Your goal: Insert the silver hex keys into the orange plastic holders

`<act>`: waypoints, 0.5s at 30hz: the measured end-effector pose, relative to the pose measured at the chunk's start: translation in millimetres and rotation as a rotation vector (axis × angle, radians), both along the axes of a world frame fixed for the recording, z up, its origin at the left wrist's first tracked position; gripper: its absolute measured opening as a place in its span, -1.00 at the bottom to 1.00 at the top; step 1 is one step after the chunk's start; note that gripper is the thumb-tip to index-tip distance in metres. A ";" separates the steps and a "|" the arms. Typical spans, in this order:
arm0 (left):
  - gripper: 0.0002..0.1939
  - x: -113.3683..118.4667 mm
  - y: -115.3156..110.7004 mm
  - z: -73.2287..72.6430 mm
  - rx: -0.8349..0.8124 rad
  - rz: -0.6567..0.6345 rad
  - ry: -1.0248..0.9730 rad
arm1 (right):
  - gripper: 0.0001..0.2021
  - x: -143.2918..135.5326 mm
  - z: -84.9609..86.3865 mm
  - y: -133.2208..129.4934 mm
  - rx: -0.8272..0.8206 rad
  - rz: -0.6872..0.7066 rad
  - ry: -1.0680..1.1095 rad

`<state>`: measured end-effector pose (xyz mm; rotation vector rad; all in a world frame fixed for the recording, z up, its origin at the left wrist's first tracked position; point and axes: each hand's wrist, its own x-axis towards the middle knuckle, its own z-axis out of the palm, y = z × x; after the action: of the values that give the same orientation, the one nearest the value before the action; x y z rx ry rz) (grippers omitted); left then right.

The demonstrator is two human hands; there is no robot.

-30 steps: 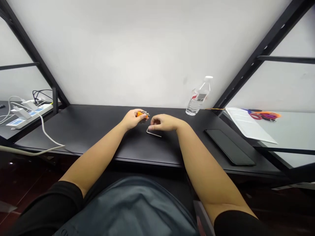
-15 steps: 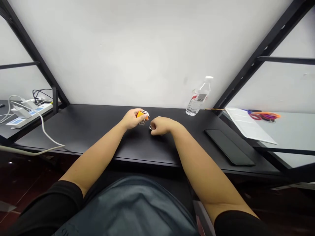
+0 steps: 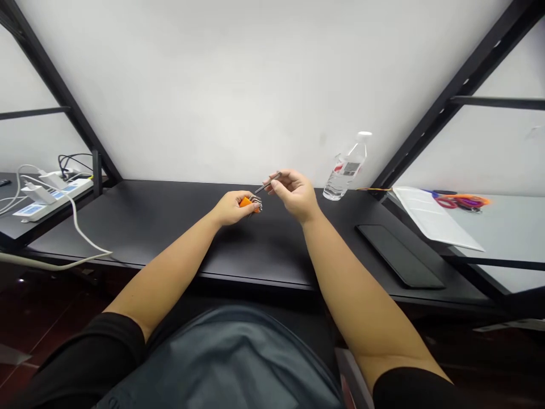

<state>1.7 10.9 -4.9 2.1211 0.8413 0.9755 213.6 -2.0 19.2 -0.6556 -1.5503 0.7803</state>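
Note:
My left hand (image 3: 230, 209) is closed around an orange holder (image 3: 246, 202) with several bent metal hex keys (image 3: 257, 201) in it, just above the black desk (image 3: 170, 213). Between the thumb and fingers of my right hand (image 3: 295, 194) is a single metal hex key (image 3: 267, 184). It slants down to the left, and its lower end is close to the keys in the holder. Whether it touches them I cannot tell.
A water bottle (image 3: 346, 167) stands at the desk's back right. A dark flat tablet-like object (image 3: 398, 255) lies at the right, beside a white sheet (image 3: 434, 218). A power strip (image 3: 55, 199) with chargers and white cables is at the left.
My right hand has risen from the desk and turned, and a hex key now shows in its fingers. The holder in my left hand has tilted slightly.

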 end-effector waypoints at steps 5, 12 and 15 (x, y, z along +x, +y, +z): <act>-0.68 1.4 -0.9 -0.6 0.026 0.000 0.069 | -0.59 -5.1 -4.0 -1.6 -0.036 0.055 -0.096; -0.61 3.1 -3.1 -1.0 -0.006 -0.048 0.057 | -0.70 -0.7 -5.1 -2.0 -0.001 0.065 -0.214; -0.58 3.6 -1.2 -4.1 -0.098 -0.153 0.012 | -0.70 -0.8 -4.8 -2.6 -0.005 0.083 -0.239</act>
<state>5.3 9.7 -9.0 2.0759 0.7059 0.8264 212.9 -4.6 14.3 -0.7118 -1.8031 0.7893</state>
